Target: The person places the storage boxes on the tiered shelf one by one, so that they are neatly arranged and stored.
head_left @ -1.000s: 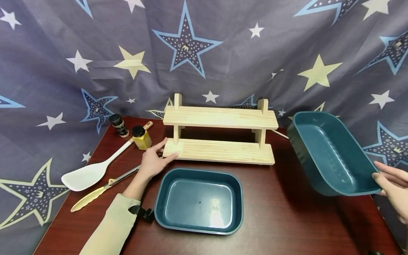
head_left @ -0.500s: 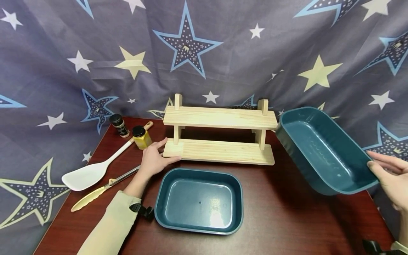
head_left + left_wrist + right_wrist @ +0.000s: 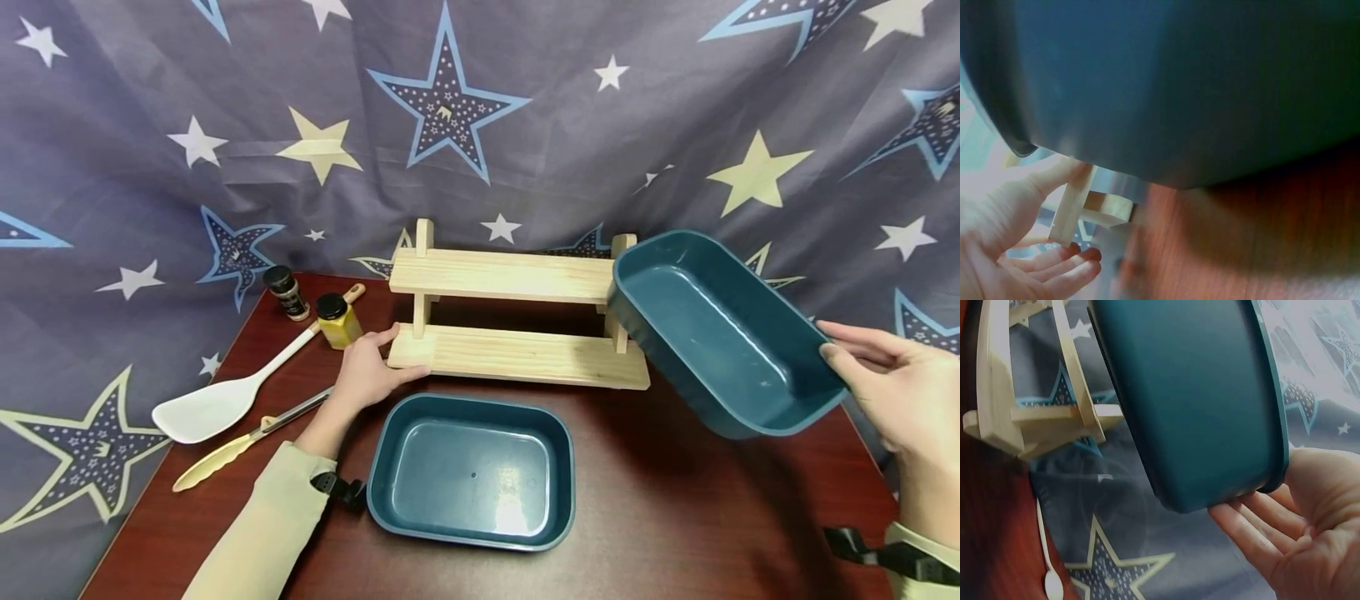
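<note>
A two-tier wooden shelf rack (image 3: 517,354) stands at the back of the table against the star-patterned cloth. At the left end of its lower board, my left hand (image 3: 365,371) holds the wood, thumb at the front. The left wrist view has the board (image 3: 1072,209) between thumb and fingers. My right hand (image 3: 892,383) pinches the rim of a deep dark-teal plastic bin (image 3: 723,333), raised and tilted. The bin hides the rack's right end in the head view. A second teal bin (image 3: 472,475) lies flat in front of the rack, open side up.
Left of the rack are a yellow-labelled spice jar (image 3: 339,322), a dark-capped spice jar (image 3: 287,292), a white spatula (image 3: 210,408) and cream-tipped tongs (image 3: 225,458). A white cord (image 3: 1043,537) lies at the back right. The cloth (image 3: 525,108) hangs right behind the table.
My right hand has carried the raised bin leftward and slightly up, so that it overlaps the rack's right end in the head view. My left hand has stayed on the board.
</note>
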The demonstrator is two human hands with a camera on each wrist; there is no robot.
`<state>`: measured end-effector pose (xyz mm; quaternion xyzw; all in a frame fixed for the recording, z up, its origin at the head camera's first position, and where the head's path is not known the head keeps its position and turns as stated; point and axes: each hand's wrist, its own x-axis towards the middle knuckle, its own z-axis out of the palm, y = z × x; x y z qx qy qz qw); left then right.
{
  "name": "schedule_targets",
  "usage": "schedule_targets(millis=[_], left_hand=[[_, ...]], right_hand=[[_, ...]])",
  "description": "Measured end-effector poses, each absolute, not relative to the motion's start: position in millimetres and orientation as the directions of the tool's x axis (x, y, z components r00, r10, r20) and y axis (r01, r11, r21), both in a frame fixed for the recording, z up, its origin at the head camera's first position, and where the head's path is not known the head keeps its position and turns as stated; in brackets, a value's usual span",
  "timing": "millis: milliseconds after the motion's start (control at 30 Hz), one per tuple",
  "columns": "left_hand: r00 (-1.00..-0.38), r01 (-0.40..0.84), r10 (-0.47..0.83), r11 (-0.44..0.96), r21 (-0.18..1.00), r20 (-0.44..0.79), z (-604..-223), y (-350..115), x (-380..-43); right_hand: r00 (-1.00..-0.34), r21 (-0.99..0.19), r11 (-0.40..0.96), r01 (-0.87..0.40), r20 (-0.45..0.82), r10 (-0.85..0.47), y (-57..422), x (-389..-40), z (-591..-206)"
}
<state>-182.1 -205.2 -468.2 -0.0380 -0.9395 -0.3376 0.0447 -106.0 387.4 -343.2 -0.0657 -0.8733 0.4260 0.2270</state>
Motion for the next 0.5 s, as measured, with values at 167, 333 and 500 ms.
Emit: schedule_targets(millis=[167, 333, 500], left_hand=[[-0.993, 0.101, 0.044, 0.772, 0.628, 0.105, -469.0, -205.2, -183.7], [-0.995, 0.095, 0.047, 0.771, 0.63, 0.092, -469.3, -204.4, -185.0], [-0.996, 0.082, 0.038, 0.767, 0.637, 0.082, -471.7, -206.6, -185.7]], right_hand=[[-0.901, -0.703, 0.71, -0.039, 0.333, 0.28, 370.4, -119.9, -335.6], [-0.905, -0.74, 0.668, -0.083, 0.336, 0.26, 356.8, -131.6, -330.2], [-0.908, -0.757, 0.637, -0.142, 0.356, 0.221, 347.8, -141.3, -327.2]])
